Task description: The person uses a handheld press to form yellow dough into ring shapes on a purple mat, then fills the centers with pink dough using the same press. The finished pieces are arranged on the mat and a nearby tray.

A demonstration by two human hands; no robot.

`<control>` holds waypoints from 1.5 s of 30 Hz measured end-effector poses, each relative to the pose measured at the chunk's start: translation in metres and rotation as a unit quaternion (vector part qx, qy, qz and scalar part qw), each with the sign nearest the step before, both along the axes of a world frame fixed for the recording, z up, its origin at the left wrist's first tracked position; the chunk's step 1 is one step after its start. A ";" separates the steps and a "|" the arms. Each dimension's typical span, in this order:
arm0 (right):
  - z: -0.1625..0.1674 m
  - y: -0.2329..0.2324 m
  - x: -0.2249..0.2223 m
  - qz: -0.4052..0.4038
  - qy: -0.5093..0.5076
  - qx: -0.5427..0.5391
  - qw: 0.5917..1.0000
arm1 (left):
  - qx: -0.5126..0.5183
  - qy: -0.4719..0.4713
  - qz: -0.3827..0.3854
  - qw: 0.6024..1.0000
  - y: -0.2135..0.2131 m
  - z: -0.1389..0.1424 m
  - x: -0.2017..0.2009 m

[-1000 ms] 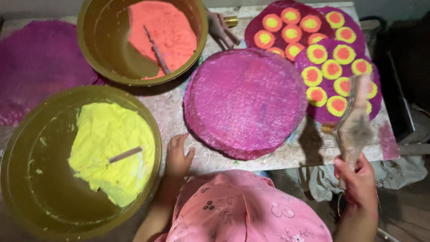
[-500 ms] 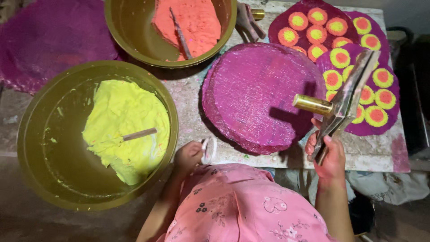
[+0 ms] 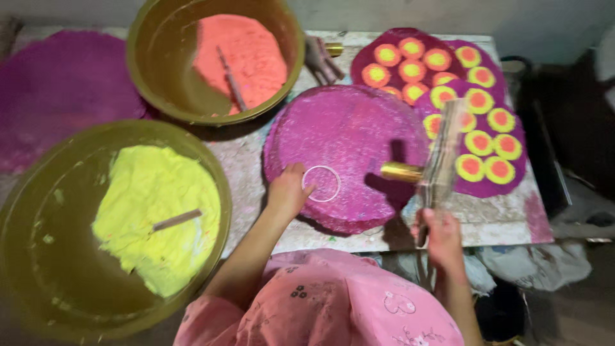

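Left hand (image 3: 286,192) touching white ring (image 3: 321,184) on magenta disc (image 3: 346,138); right hand (image 3: 441,236) gripping tool (image 3: 435,168).

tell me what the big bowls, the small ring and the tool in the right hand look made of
The bowls: probably plastic, dull olive, smooth and stained. The ring by the left hand: thin, pale, maybe plastic or wire; too small to tell. The tool in the right hand: shiny brass-coloured metal cylinder; its blurred frame could be wood or metal.

No packages, labels, signs or screens in view.
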State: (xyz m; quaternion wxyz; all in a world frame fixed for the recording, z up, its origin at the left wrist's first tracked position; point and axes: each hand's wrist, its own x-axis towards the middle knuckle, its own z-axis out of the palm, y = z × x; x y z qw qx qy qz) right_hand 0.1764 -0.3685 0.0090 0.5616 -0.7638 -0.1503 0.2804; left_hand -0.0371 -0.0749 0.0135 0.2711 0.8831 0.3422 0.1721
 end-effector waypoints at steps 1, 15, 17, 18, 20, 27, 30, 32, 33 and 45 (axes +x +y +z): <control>0.008 0.001 -0.005 0.022 -0.014 -0.012 1.000 | 0.021 -0.011 -0.015 1.000 -0.008 0.011 -0.003; 0.227 0.164 -0.062 0.649 -0.561 0.205 0.471 | -0.172 -0.020 -0.346 0.922 -0.031 0.154 -0.098; 0.237 0.181 -0.073 0.703 -0.519 0.233 0.427 | -0.157 0.006 -0.335 0.929 -0.030 0.165 -0.108; 0.240 0.186 -0.079 0.741 -0.453 0.226 0.441 | -0.144 0.022 -0.327 0.934 -0.032 0.171 -0.113; 0.242 0.198 -0.093 0.808 -0.336 0.203 0.441 | -0.128 0.064 -0.306 0.941 -0.040 0.189 -0.133; 0.223 0.225 -0.129 0.890 -0.106 0.153 0.416 | -0.186 0.053 -0.165 0.967 -0.061 0.217 -0.208; 0.213 0.237 -0.132 0.891 -0.084 0.167 0.414 | -0.099 -0.036 -0.121 0.987 -0.044 0.180 -0.238; 0.210 0.249 -0.129 0.878 -0.137 0.194 0.416 | -0.386 -0.240 0.101 0.885 -0.033 0.147 -0.260; 0.211 0.256 -0.127 0.864 -0.183 0.206 0.421 | -0.652 -0.402 0.275 0.581 -0.030 0.132 -0.274; 0.214 0.380 -0.220 0.508 -0.680 0.349 0.397 | -0.562 -0.352 0.123 0.738 -0.002 0.030 -0.290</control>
